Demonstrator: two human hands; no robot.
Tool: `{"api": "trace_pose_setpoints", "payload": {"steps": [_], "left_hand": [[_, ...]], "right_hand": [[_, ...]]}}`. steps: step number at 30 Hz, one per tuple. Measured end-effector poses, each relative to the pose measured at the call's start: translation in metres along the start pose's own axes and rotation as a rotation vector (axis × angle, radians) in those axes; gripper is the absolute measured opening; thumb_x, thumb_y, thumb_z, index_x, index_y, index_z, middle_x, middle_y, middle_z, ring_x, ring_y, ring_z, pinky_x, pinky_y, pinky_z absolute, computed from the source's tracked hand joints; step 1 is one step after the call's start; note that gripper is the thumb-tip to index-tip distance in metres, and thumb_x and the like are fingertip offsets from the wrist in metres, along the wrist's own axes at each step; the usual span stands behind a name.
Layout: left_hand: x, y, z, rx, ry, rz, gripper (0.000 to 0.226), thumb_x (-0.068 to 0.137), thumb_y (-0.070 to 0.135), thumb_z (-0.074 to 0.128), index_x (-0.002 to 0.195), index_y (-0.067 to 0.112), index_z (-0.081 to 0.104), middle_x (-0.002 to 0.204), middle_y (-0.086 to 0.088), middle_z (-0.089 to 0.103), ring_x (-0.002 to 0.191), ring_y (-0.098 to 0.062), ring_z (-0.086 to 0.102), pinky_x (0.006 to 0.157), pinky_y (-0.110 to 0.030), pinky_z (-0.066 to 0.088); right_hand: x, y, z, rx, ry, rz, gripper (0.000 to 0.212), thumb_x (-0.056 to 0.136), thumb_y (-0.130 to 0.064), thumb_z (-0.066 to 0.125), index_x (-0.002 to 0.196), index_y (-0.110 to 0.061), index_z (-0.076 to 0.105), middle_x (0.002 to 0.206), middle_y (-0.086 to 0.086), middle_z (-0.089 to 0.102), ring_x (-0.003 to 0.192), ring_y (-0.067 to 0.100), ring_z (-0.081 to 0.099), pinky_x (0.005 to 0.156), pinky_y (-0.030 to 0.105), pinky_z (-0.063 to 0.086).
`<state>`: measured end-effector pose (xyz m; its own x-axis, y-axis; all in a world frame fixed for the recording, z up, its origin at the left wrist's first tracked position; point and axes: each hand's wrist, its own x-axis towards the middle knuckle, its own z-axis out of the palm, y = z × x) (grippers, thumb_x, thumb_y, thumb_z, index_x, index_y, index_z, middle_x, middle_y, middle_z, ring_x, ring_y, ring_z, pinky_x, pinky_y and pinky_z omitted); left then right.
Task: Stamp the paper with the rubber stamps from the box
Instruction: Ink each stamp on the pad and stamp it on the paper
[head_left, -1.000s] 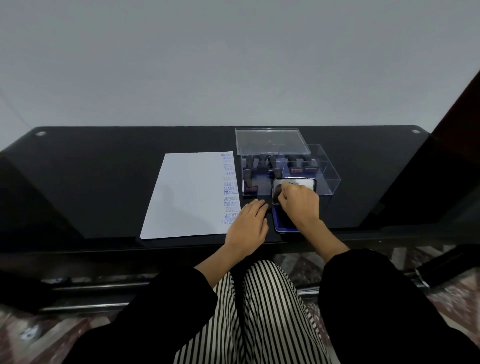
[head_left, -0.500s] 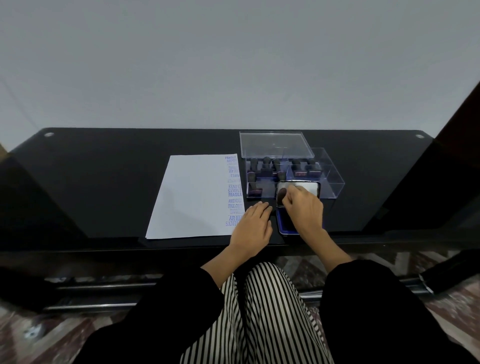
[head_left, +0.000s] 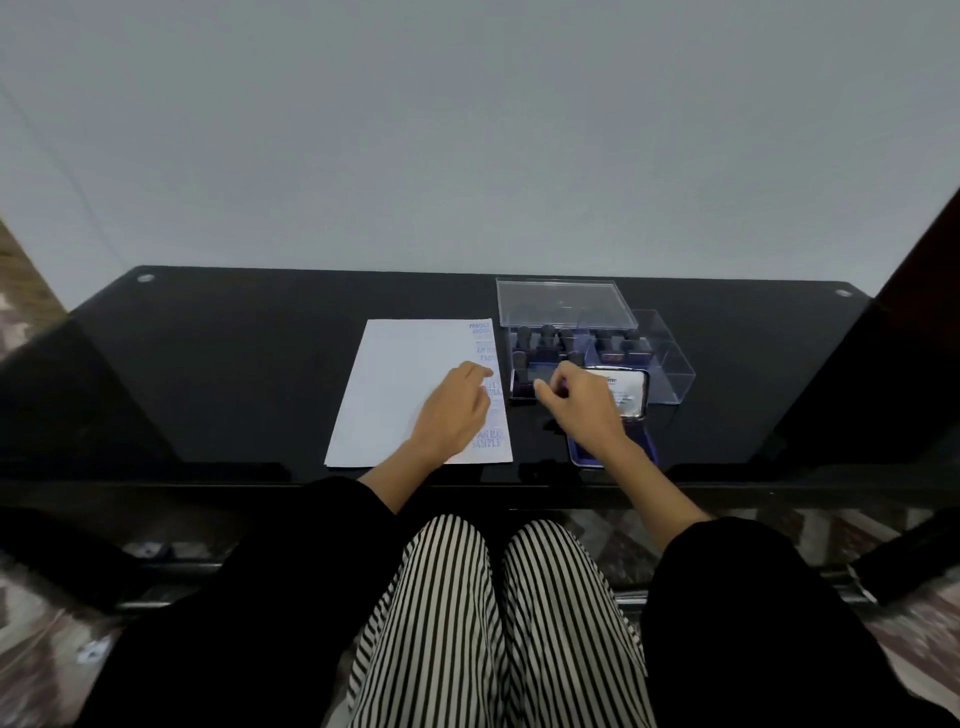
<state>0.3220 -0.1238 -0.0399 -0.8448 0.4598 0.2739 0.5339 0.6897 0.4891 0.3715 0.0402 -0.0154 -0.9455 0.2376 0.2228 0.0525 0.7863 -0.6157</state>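
A white sheet of paper (head_left: 400, 384) lies on the black glass table (head_left: 234, 364), with a column of blue stamp prints down its right edge. My left hand (head_left: 457, 410) rests flat on that edge, fingers straight. My right hand (head_left: 576, 402) hovers between the paper and the open blue ink pad (head_left: 631, 410), fingers curled round a small dark rubber stamp (head_left: 562, 385) that is mostly hidden. Behind it stands the clear plastic box (head_left: 670, 364) holding several dark stamps (head_left: 548, 338).
The clear box lid (head_left: 563, 301) leans at the back of the box. A dark panel (head_left: 924, 312) rises at the table's right. My striped trousers and black sleeves fill the foreground below the table's front edge.
My left hand slid from the table beside the ink pad onto the paper's right edge. My right hand lifted off the ink pad and moved left with the stamp.
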Motion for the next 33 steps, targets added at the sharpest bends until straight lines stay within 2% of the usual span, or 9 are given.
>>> {"api": "trace_pose_setpoints", "payload": {"steps": [4,7,10,13,16,19,24,27,33], "left_hand": [[-0.008,-0.015,-0.015,0.033,0.023,-0.083,0.034,0.098,0.011,0.035,0.129,0.007,0.047,0.136,-0.007,0.048,0.122,-0.02,0.047,0.101,-0.028,0.037],[-0.015,-0.021,-0.017,0.038,0.012,-0.107,0.034,0.097,0.01,0.036,0.129,0.007,0.047,0.136,-0.007,0.047,0.122,-0.02,0.048,0.101,-0.028,0.038],[-0.021,-0.024,-0.013,0.044,-0.008,-0.108,0.035,0.097,0.009,0.036,0.13,0.007,0.046,0.137,-0.006,0.047,0.123,-0.019,0.046,0.099,-0.029,0.039],[-0.021,-0.027,-0.01,0.056,-0.016,-0.12,0.038,0.097,0.01,0.036,0.134,0.008,0.043,0.141,-0.005,0.044,0.128,-0.018,0.042,0.103,-0.027,0.037],[-0.02,-0.031,-0.007,0.086,-0.03,-0.13,0.042,0.098,0.013,0.035,0.14,0.009,0.037,0.149,-0.005,0.035,0.138,-0.017,0.032,0.112,-0.027,0.028],[-0.02,-0.036,-0.004,0.126,-0.069,-0.123,0.043,0.1,0.019,0.032,0.143,0.01,0.034,0.154,-0.004,0.028,0.144,-0.017,0.021,0.117,-0.028,0.018],[-0.02,-0.042,0.006,0.169,-0.124,-0.122,0.045,0.101,0.023,0.028,0.145,0.01,0.03,0.156,-0.005,0.021,0.146,-0.02,0.013,0.119,-0.033,0.013],[-0.022,-0.042,0.013,0.166,-0.159,-0.129,0.047,0.102,0.026,0.026,0.146,0.01,0.026,0.157,-0.005,0.018,0.147,-0.021,0.01,0.119,-0.037,0.01],[-0.026,-0.045,0.022,0.215,-0.197,-0.122,0.051,0.102,0.029,0.021,0.149,0.011,0.015,0.159,-0.005,0.01,0.148,-0.02,0.004,0.12,-0.037,0.003]], "right_hand": [[0.0,-0.026,0.011,0.067,-0.245,-0.039,0.006,0.094,-0.014,0.047,0.09,-0.009,0.045,0.076,0.002,0.051,0.072,0.021,0.05,0.06,0.031,0.041],[-0.003,-0.04,0.021,0.065,-0.265,-0.074,0.018,0.095,-0.018,0.051,0.098,-0.002,0.056,0.086,0.006,0.056,0.077,0.017,0.051,0.068,0.029,0.042],[-0.006,-0.046,0.03,0.046,-0.305,-0.087,0.023,0.094,-0.02,0.054,0.095,0.002,0.06,0.082,0.008,0.055,0.075,0.018,0.05,0.069,0.027,0.039],[-0.007,-0.047,0.037,0.003,-0.35,-0.111,0.019,0.093,-0.019,0.054,0.084,-0.003,0.055,0.08,0.011,0.055,0.073,0.021,0.049,0.068,0.03,0.04],[-0.008,-0.047,0.043,-0.058,-0.353,-0.145,0.019,0.093,-0.018,0.054,0.079,-0.006,0.05,0.084,0.02,0.061,0.071,0.024,0.049,0.068,0.035,0.043],[-0.008,-0.048,0.046,-0.109,-0.335,-0.143,0.018,0.093,-0.017,0.053,0.082,-0.002,0.055,0.09,0.022,0.064,0.073,0.025,0.051,0.074,0.041,0.048],[-0.008,-0.045,0.051,-0.154,-0.3,-0.129,0.02,0.092,-0.016,0.054,0.076,-0.006,0.048,0.077,0.016,0.057,0.069,0.023,0.048,0.064,0.032,0.039],[-0.011,-0.044,0.056,-0.161,-0.306,-0.129,0.024,0.091,-0.016,0.054,0.072,-0.006,0.044,0.071,0.011,0.05,0.065,0.023,0.043,0.061,0.032,0.036],[-0.017,-0.043,0.063,-0.235,-0.257,-0.177,0.021,0.092,-0.015,0.048,0.074,-0.007,0.04,0.076,0.009,0.047,0.067,0.025,0.044,0.059,0.032,0.032]]}}
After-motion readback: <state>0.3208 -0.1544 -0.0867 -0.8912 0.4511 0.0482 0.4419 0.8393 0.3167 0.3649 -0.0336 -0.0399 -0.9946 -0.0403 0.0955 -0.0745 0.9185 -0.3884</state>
